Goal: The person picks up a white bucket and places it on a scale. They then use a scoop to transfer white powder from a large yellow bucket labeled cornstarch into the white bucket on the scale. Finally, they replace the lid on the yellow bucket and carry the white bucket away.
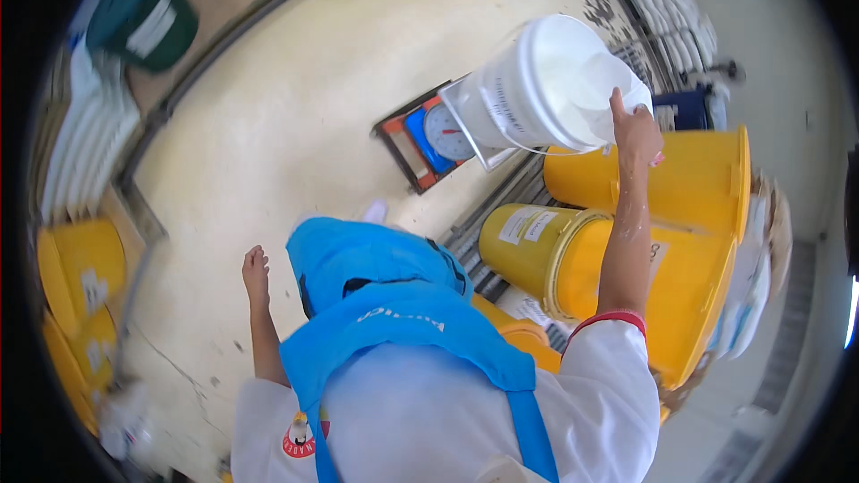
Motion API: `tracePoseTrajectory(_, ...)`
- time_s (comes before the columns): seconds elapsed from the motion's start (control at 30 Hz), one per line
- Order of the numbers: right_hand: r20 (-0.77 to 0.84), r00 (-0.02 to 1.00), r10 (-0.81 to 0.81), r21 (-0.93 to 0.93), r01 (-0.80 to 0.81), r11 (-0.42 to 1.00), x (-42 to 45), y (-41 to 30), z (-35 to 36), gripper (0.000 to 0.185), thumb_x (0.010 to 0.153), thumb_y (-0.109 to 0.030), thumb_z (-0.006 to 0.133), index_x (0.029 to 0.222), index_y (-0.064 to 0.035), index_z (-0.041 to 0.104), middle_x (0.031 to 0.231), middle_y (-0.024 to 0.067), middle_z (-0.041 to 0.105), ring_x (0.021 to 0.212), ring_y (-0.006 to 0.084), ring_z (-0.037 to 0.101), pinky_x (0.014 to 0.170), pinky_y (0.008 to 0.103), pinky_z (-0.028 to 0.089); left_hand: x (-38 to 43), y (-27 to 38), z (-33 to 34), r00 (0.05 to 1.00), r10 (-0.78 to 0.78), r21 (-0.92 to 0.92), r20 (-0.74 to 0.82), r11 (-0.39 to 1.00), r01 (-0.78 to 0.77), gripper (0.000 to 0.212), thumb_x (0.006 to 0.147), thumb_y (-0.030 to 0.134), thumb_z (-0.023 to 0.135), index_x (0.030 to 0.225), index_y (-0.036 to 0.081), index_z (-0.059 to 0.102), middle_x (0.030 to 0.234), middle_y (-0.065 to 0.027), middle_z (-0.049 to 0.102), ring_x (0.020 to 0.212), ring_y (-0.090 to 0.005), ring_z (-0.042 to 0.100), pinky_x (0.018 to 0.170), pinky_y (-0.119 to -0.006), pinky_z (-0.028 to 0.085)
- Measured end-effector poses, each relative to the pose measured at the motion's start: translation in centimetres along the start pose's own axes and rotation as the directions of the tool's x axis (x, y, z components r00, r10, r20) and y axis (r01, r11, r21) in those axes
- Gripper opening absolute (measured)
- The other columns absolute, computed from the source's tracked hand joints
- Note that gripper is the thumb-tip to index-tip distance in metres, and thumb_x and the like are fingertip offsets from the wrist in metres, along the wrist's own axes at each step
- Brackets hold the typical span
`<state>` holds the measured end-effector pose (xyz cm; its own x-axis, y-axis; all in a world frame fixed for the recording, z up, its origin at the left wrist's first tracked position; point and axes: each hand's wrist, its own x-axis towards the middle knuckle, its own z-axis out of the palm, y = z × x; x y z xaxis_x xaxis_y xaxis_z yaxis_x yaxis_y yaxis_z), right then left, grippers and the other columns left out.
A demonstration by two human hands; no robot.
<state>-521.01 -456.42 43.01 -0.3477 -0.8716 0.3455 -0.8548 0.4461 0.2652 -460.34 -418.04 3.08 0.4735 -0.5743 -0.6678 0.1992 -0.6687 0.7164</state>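
Observation:
A white plastic bucket, its side bearing a printed label, stands on a dial scale with a red pointer and a blue-and-orange body. White material shows through the open mouth. At the rim, my right hand is closed on what looks like a white scoop, index finger extended along it. Part of the scoop is hidden by the hand and its outline is blurred. White residue marks my right forearm. My left hand hangs at my side over the floor, fingers loosely curled around nothing.
Yellow tubs and a lidded yellow bucket stand on a slatted rack at my right. White sacks lie beyond them. On the left are a green lidded bin, stacked sacks and yellow containers.

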Motion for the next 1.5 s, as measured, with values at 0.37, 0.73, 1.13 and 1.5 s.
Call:
tracePoseTrajectory(0.37,0.391,0.711,0.584,0.790,-0.586,0.184,-1.0,12.2,-6.4,0.071,0.087,-0.065,0.059,0.063,0.0022,0.057,0.055,0.0051,0.050,0.053,0.0139,0.046,0.051,0.0293,0.037,0.4,42.7,31.3,0.607,0.623,0.038,0.494,0.682,-0.731,0.035,0.103,0.025,0.049,0.126,0.000,0.059,0.121,-0.0107,0.063,0.114,-0.0194,0.059,0.097,-0.033,0.048)
tracePoseTrajectory(0.73,-0.059,0.265,0.963,0.945,-0.297,0.139,-4.5,29.5,-22.8,0.062,0.083,-0.064,0.066,0.086,-0.0019,0.060,0.061,0.0018,0.047,0.047,0.0087,0.039,0.047,0.0254,0.034,-25.0,56.2,64.9,-0.263,0.517,-0.552,0.814,0.553,-0.624,0.029,0.099,0.015,0.055,0.123,0.000,0.061,0.119,-0.0089,0.064,0.113,-0.0150,0.057,0.098,-0.028,0.044)
tracePoseTrajectory(1.13,0.056,0.378,0.924,-0.030,-0.925,0.380,-17.3,41.3,-13.6,0.081,0.082,-0.071,0.052,0.091,0.0073,0.072,0.088,0.0270,0.069,0.086,0.0388,0.068,0.079,0.0428,0.052,-55.2,45.4,78.4,-0.543,-0.059,-0.329,0.838,0.739,-0.588,0.058,0.093,0.038,0.061,0.139,0.004,0.049,0.136,-0.0163,0.053,0.132,-0.0251,0.044,0.109,-0.039,0.034)
tracePoseTrajectory(1.5,0.126,0.302,0.945,0.011,-0.953,0.303,-17.7,23.3,-16.9,0.071,0.078,-0.064,0.066,0.082,0.0076,0.067,0.071,0.0263,0.066,0.074,0.0380,0.068,0.071,0.0445,0.053,-52.8,42.8,77.2,-0.559,-0.288,-0.060,0.777,0.852,-0.521,0.049,0.070,-0.002,0.052,0.120,0.000,0.053,0.101,-0.0100,0.060,0.091,-0.0243,0.062,0.080,-0.032,0.054)
